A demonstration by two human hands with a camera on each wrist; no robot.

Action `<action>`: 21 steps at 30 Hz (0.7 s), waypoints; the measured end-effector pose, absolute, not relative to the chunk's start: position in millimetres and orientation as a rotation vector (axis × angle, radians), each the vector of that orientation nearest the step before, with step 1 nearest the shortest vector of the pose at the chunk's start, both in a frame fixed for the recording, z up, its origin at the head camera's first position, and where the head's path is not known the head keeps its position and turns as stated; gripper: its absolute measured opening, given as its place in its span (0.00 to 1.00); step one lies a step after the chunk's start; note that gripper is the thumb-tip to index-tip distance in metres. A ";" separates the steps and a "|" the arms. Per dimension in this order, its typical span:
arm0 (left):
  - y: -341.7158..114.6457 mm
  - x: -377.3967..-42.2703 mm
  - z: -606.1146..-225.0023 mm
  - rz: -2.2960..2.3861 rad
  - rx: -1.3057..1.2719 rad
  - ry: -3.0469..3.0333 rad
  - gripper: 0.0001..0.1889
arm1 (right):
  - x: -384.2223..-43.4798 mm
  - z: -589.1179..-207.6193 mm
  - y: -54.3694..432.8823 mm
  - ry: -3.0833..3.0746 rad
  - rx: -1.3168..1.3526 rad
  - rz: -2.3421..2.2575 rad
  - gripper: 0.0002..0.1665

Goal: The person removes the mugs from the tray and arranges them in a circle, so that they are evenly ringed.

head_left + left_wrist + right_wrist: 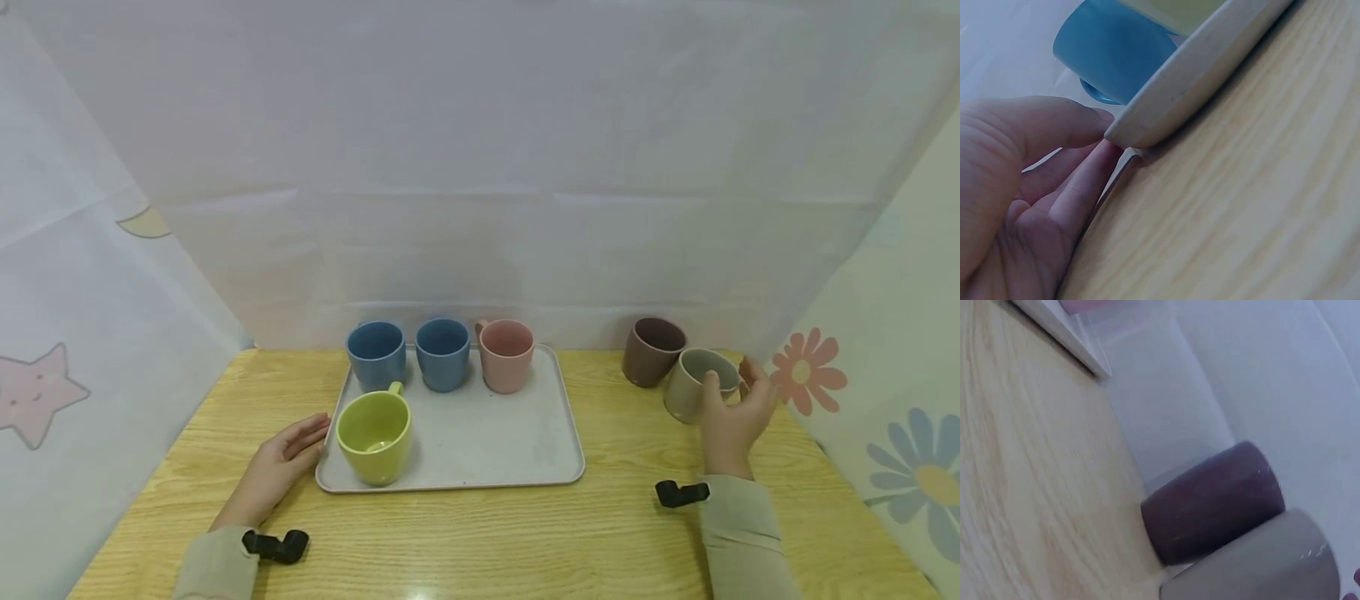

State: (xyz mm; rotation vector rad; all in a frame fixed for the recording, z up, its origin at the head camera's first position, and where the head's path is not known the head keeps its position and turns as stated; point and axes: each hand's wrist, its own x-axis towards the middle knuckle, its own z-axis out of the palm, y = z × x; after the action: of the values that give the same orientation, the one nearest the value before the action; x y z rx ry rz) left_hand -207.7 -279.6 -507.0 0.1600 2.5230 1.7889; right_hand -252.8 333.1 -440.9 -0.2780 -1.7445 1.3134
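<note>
At a wooden table (465, 542), a person in pale sleeves works with both hands over a set of mugs. The right hand (737, 417) is at a beige mug (684, 392) that stands upright on the right of the table, its thumb across the near side of the rim and its other fingers by the right side; whether they grip the mug or only frame it cannot be told. A dark purple mug (651, 357) stands just beyond it to the left, so close that the two overlap in the right wrist view.

On the left, the left hand (281, 462) pinches the left edge of a pale tray (495, 442), thumb tip on top of the rim and a fingertip against its lower side. The tray lies flat and carries four upright mugs: two blue mugs (443, 358) and a pink mug (507, 358) lined up along the far side, and a yellow-green mug (375, 442) at the near left, its handle pointing to the far side. A white cloth (480, 167) hangs behind the table; printed flowers (801, 372) decorate the right side panel.
</note>
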 end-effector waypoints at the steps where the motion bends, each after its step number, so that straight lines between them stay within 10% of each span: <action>1: -279.9 -207.9 -507.0 1.789 0.159 2.524 0.35 | -251.2 -436.6 325.7 -1.744 -0.238 1.252 0.28; 21: -278.7 -206.1 -502.6 1.804 0.143 2.517 0.33 | -251.4 -438.3 213.4 -2.043 0.277 1.641 0.29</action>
State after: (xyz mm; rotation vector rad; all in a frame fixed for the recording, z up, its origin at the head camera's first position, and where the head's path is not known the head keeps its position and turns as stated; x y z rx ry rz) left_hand -206.1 -278.7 -502.6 0.1426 2.5171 1.8045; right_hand -251.4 213.4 -438.3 0.2773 -2.0428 1.6412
